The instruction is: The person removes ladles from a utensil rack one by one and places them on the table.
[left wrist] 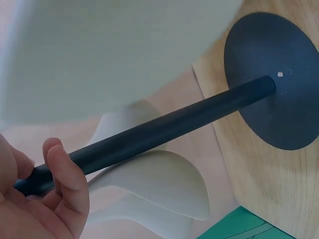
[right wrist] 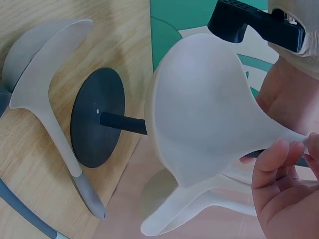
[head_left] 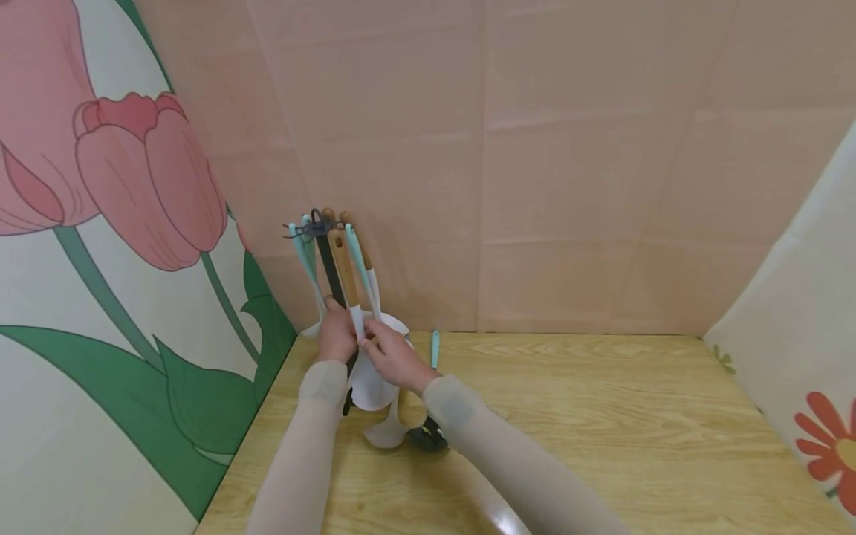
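Here, at the desk's far left corner, a black utensil stand rests on its round base, with the left hand curled around its dark pole. The right hand pinches the thin neck of a pale ladle that hangs against the stand, bowl downward. Another pale ladle lies flat on the desk just beside the base, toward the near edge.
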